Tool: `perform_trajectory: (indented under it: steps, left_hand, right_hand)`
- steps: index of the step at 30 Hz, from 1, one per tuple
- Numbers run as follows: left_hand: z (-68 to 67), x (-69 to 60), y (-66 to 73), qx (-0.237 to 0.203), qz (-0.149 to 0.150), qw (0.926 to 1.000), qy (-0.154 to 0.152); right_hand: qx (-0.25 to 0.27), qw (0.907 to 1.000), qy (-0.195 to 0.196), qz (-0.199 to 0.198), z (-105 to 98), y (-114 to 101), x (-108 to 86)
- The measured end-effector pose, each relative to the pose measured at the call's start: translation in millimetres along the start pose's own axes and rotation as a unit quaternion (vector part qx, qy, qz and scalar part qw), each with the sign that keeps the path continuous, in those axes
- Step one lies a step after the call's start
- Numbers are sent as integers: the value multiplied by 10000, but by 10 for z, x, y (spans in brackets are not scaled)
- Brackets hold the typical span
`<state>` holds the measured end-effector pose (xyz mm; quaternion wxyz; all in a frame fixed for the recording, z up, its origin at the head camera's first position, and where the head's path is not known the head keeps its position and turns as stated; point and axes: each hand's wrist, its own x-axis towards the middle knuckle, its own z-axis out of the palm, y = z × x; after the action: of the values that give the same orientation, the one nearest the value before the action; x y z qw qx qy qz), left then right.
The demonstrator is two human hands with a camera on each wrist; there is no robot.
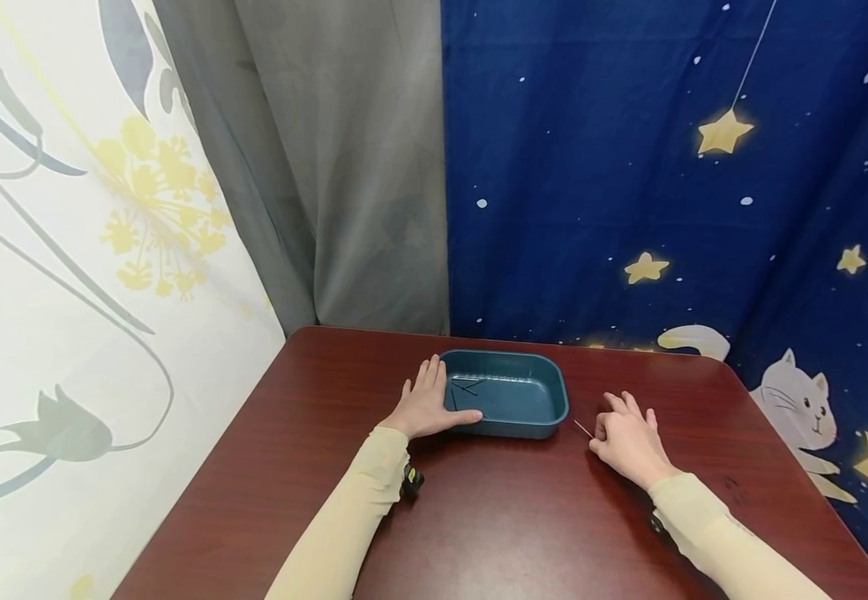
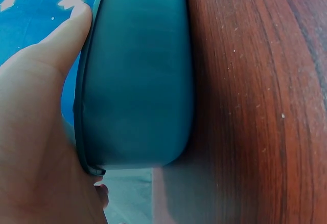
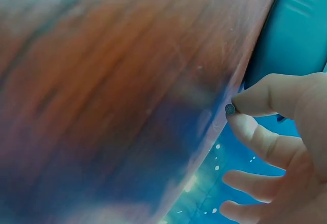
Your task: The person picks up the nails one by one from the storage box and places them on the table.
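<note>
A dark teal rectangular tray (image 1: 521, 428) stands near the far edge of the table. Spread over its left end is my left hand (image 1: 428, 407), the thumb along the front rim and straight fingers against the left side. The left wrist view shows that thumb (image 2: 71, 27) lying on the rim of the tray (image 2: 138, 75). Several thin dark nails (image 1: 470, 387) lie in the tray's left part. To the right of the tray, my right hand (image 1: 631, 439) pinches one thin nail (image 1: 583, 429) between thumb and index finger; its round grey head (image 3: 230, 109) shows at the fingertips.
The dark red wooden table (image 1: 509, 517) extends all around the tray. A blue star-patterned curtain (image 1: 591, 167) and a grey curtain (image 1: 374, 167) hang behind it. A white patterned curtain (image 1: 44, 292) stands along the left side.
</note>
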<state>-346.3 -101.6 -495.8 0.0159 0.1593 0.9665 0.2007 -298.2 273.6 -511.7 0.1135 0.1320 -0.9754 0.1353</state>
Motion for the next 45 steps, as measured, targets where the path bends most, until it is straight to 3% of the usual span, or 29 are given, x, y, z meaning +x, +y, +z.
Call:
perform_trajectory:
  steps: [9,20,30,38,42,45]
  left_hand:
    - [4,-16,-13,165,126,9998,75]
    - [-25,-44,-120,-21,293,9995,105]
    - [-5,7,-174,-68,328,9994,-14]
    - [-8,27,-164,-119,340,9993,-65]
    - [5,41,-171,-172,389,9991,-36]
    - [7,56,-183,-155,368,9992,-64]
  right_hand:
    - [-53,9998,-153,61,34,40,-52]
    - [-108,9995,-253,121,20,5,-78]
    - [12,10000,-61,45,-98,-8,47]
    - [229,9978,403,-480,-241,-162,319]
    - [404,9946,296,-914,-252,-324,473]
    - [455,9887,-15,-1426,-225,-481,591]
